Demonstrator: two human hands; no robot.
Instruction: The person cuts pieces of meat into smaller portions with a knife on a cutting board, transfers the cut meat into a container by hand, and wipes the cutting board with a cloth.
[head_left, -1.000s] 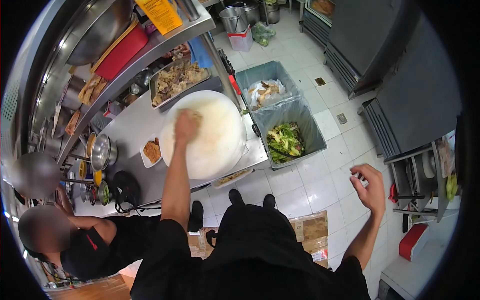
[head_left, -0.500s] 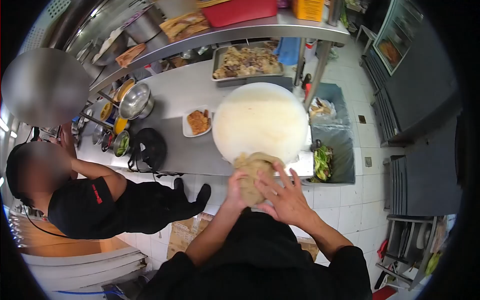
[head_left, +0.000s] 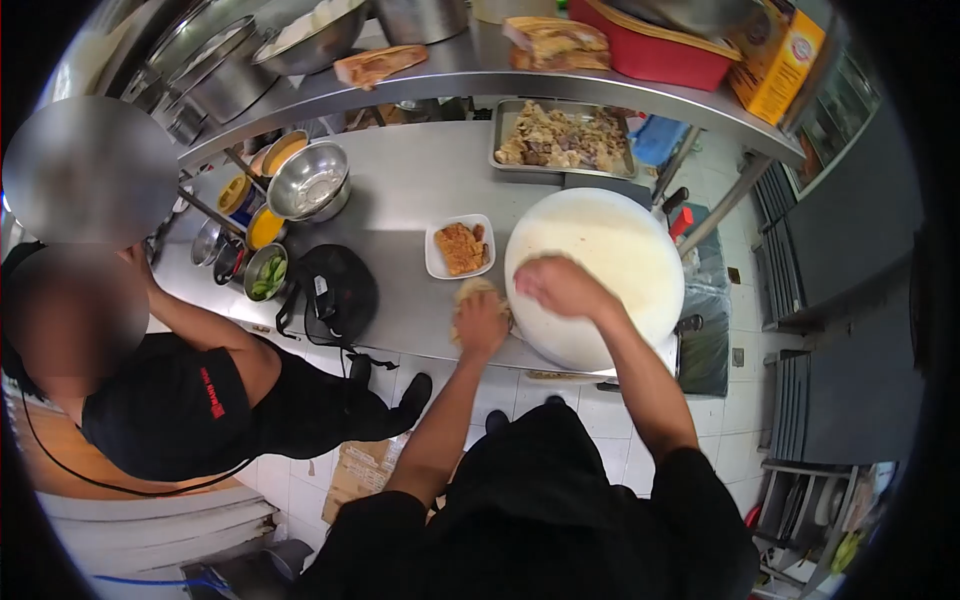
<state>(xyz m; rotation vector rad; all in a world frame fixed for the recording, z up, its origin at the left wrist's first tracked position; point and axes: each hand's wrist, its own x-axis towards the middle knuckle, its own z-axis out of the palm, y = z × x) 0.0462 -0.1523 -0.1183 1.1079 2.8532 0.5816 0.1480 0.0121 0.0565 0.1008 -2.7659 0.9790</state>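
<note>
A tan cloth (head_left: 468, 296) lies under my left hand (head_left: 482, 320), whose fingers are wrapped on it at the counter's front edge, left of the round white cutting board (head_left: 610, 250). My right hand (head_left: 558, 284) is over the board's left side with its fingers curled together; whether anything is in them is hidden. Just behind my left hand, a small white dish (head_left: 434, 262) holds a browned piece of food (head_left: 461, 248). A metal tray (head_left: 496, 150) of chopped food (head_left: 560, 138) stands behind the board.
At the left stands a co-worker (head_left: 170, 400) in black. Metal bowls (head_left: 310, 185) and a black mesh cap (head_left: 340, 295) are on the counter (head_left: 400, 190). A steel shelf (head_left: 460, 90) crosses above it. Grey bins (head_left: 708, 340) stand right of the board.
The view has swung left. The cloth, between both hands half a second ago, is now under my left hand on the counter. My right hand has left it and moved over the board.
</note>
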